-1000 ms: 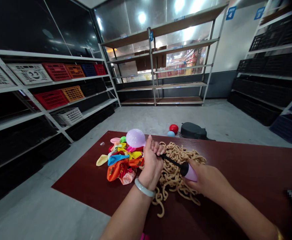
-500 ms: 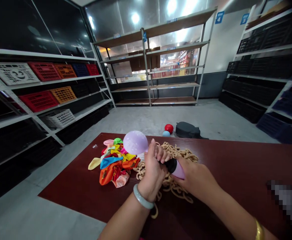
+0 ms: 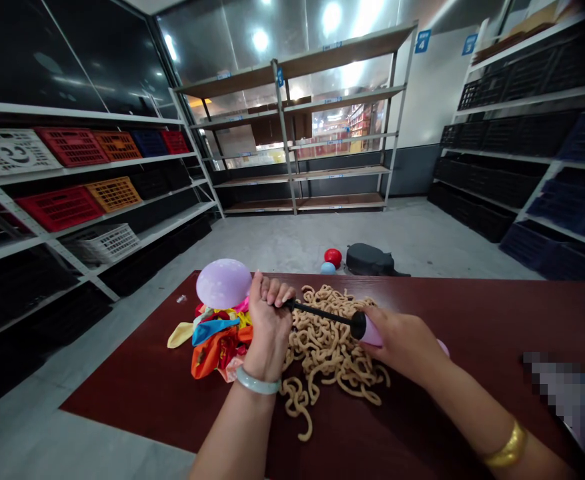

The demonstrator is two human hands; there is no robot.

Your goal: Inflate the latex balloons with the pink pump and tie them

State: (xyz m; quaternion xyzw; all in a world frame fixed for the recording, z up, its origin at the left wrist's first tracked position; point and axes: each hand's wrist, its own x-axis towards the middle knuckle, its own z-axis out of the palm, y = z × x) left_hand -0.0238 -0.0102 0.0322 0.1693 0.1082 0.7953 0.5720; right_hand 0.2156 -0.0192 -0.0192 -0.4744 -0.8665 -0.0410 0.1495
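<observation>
A partly inflated light purple balloon point(image 3: 223, 284) stands out to the left of my left hand point(image 3: 271, 310). Closed fingers of that hand wrap the balloon's neck and one end of a balloon pump point(image 3: 358, 325); the joint between them is hidden. My right hand point(image 3: 406, 343) grips the pump's pinkish-purple body, and a long black rod spans the gap between my hands. Beneath the pump lies a heap of tan, curled, rope-like pieces point(image 3: 329, 343). Flat balloons in several colours point(image 3: 217, 343) are piled below the inflated one.
Everything rests on a dark red-brown table point(image 3: 137, 380). A blurred-out object point(image 3: 572, 393) lies at its right. On the floor beyond are a red balloon point(image 3: 333, 257), a light blue one point(image 3: 328, 268) and a dark grey case point(image 3: 369, 259). Shelves with crates point(image 3: 72, 147) line the sides.
My hands have drawn apart, the left one moving left with the balloon. The pump's black rod now shows at length, where before it was nearly all pushed in. The view has shifted slightly.
</observation>
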